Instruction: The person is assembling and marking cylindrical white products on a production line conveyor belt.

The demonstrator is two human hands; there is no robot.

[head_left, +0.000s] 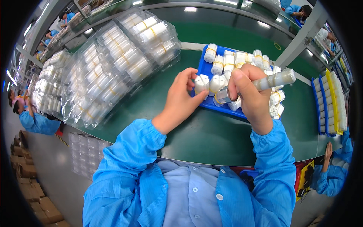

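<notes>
Leftward: stacked clear blister packs (pixel 113 64) on green table (pixel 204 132). Left hand (pixel 181 100), fingers closed on white capped bottle (pixel 201 84) standing on blue tray (pixel 206 70). Right hand (pixel 251 96), fingers wrapped round clear tube (pixel 261 85); long axis near-horizontal, tilted, lower end toward bottle, upper end up-right.

green conveyor belt (pixel 211 132) runs across the view | stacks of clear plastic trays (pixel 113 68) with white cylinders lie at the left on the belt | blue and yellow racks (pixel 329 102) with white pieces stand at the right | cardboard boxes (pixel 30 181) on the floor at lower left | co-worker in blue coat (pixel 36 121) at the left
</notes>
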